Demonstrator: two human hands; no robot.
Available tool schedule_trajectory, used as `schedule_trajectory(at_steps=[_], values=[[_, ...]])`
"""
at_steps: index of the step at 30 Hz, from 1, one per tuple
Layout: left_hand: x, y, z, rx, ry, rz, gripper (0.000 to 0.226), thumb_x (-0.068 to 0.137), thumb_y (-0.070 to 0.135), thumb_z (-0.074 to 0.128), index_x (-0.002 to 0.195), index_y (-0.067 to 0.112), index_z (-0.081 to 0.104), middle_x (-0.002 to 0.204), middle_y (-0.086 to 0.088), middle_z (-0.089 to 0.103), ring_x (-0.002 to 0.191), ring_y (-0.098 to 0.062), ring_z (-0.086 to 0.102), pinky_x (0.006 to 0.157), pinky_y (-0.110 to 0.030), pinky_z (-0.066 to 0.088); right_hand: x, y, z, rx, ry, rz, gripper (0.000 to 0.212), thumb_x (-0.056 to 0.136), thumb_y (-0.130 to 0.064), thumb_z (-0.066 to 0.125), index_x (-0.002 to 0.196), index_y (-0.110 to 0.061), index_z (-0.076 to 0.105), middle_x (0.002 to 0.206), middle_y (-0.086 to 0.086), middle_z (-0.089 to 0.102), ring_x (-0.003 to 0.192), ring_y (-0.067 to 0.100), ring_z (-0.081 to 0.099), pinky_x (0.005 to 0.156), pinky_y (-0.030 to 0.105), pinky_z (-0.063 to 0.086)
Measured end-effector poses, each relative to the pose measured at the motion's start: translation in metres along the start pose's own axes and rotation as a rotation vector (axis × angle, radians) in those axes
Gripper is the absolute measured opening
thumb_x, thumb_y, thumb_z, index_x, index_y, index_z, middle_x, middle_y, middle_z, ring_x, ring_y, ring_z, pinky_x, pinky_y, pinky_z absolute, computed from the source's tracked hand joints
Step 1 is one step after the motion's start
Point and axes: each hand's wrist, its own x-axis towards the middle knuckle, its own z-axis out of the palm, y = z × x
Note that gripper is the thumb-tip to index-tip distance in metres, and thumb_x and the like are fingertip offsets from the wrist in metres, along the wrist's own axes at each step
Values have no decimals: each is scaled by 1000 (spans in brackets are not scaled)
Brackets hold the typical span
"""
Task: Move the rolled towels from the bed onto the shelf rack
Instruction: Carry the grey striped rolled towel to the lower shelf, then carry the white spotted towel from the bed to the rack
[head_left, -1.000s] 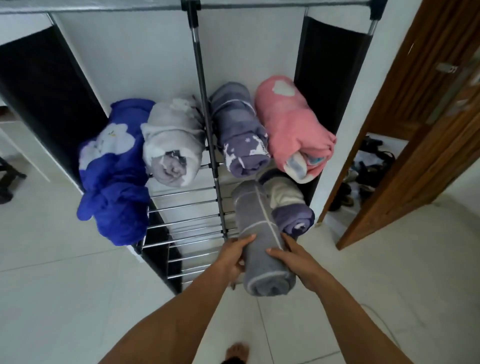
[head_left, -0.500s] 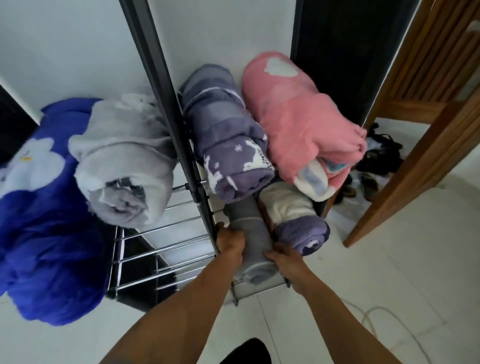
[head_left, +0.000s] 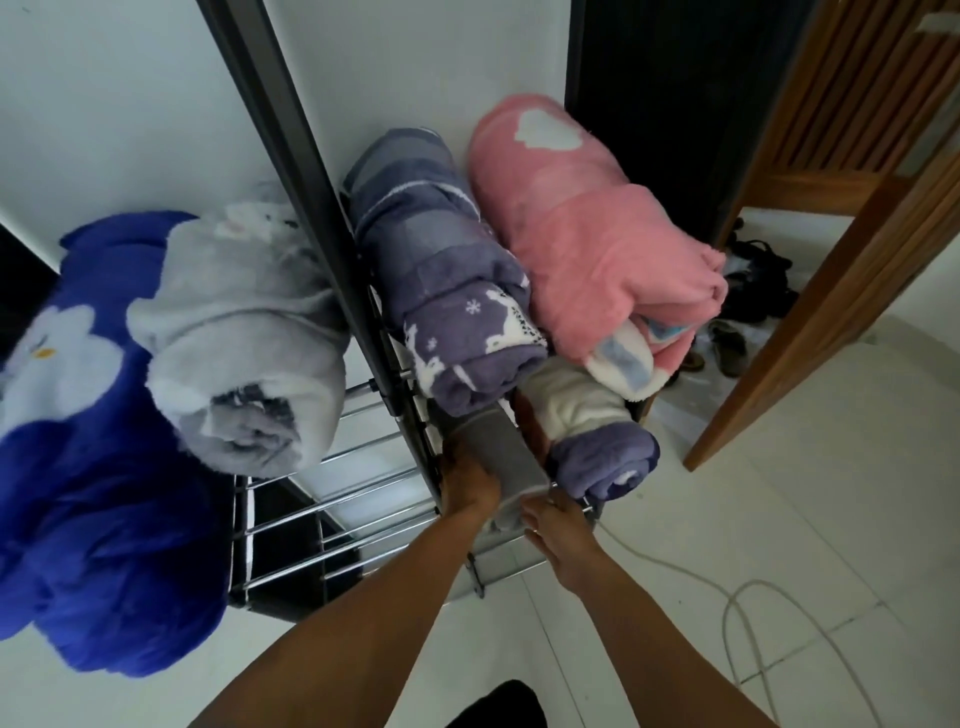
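Already most of the load looks shelved: on the upper tier of the metal-barred shelf rack (head_left: 332, 512) lie a royal-blue fleece roll with a white flower (head_left: 98, 467), a pale grey plush roll (head_left: 244, 358), a purple-grey snowflake-print roll (head_left: 447, 301) and a fluffy pink roll with a white cloud patch (head_left: 587, 244), while a cream-and-purple roll (head_left: 592, 441) sits on the tier below. The plain grey rolled towel (head_left: 506, 465) is going in just beside that last one, mostly under the upper tier with only its near end showing. The left hand (head_left: 467, 480) clasps its left side; the right hand (head_left: 553, 525) rests open-fingered against its end, pressing rather than gripping. The bed is out of view, so whether more rolls remain cannot be told. Against a second ago, the grey towel has gone from held clear in front of the rack to pushed deep inside, and the view has closed in.
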Motion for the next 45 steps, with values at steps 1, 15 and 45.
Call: schedule_trajectory(at_steps=[1,15,45], values=[[-2,-2,-1,22,-46,0,68,88,9,48,150,7,21,154,-19,29,138,-34,37,110,-34,33,-2,-4,2,-37,-8,-18,12,92,-2,51,97,-13,52,74,2,55,63,11,50,60,24,39],[-86,38,23,144,-322,574,32,84,4,56,116,0,57,124,-20,55,114,-33,54,98,-35,41,-104,63,-110,-56,119,190,22,90,-1,60,109,-8,50,81,5,62,54,10,61,49,18,40],[-908,-92,240,997,-1795,1337,11,91,28,56,88,17,55,81,1,57,71,-14,59,52,-23,40,-769,560,-209,1776,1640,-436,17,98,-16,45,102,-6,58,96,12,63,83,22,58,69,29,46]])
